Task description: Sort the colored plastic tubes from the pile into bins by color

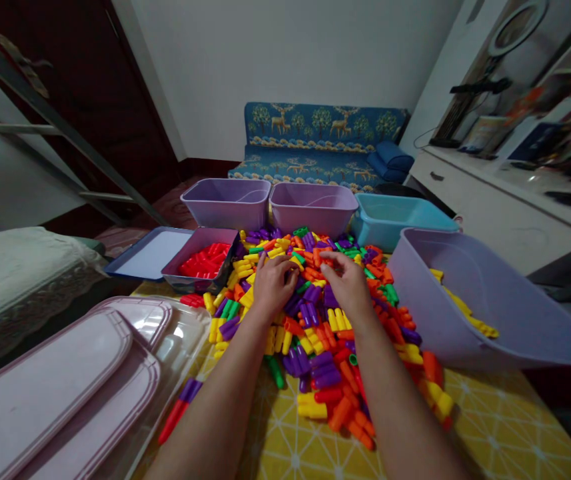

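A wide heap of bullet-shaped plastic toy pieces (322, 333) in red, orange, yellow, green and purple covers the middle of the table. Over its far part my left hand (274, 283) is closed, fingers curled and thumb drawn in; what it pinches, if anything, I cannot make out. To its right, my right hand (349, 285) has thumb and index finger closed at an orange toy piece (318, 256). The two hands are a short gap apart, with loose pieces below and between them. The palms are turned inward, partly hidden.
Two purple bins (228, 207) and a blue bin (400, 223) line the far side. A larger bin (445, 327) at right holds yellow pieces. A box (178, 285) at left holds red pieces. Pink lids (60, 393) lie front left on the yellow tablecloth (290, 443).
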`<control>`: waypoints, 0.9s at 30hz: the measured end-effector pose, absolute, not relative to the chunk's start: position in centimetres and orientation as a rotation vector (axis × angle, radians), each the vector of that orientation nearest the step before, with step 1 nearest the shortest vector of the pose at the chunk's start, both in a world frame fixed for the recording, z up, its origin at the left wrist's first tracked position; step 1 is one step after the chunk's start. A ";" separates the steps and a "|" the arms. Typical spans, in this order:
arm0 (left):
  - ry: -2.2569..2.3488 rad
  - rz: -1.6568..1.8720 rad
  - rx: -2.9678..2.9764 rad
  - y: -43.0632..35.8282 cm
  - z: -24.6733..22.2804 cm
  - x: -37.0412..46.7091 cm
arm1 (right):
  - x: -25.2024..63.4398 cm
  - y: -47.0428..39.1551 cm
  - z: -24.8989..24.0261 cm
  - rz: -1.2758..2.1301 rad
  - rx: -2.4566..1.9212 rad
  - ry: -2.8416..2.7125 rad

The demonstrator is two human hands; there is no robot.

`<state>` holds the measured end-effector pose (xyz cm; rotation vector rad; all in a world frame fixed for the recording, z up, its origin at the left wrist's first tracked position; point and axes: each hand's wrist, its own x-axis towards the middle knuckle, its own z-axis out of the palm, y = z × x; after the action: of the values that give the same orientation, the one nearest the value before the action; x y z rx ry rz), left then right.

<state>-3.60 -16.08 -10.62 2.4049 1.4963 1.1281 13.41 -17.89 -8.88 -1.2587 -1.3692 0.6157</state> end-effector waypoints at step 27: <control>1.095 1.400 2.131 -16.2 -10.8 -3.7 | 12.2 -18.5 -8.7 0.991 -1.153 -1.255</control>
<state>-3.75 -16.22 -10.84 2.1315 1.0951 1.4004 12.24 -18.51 -8.74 -1.1528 -1.2550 0.9907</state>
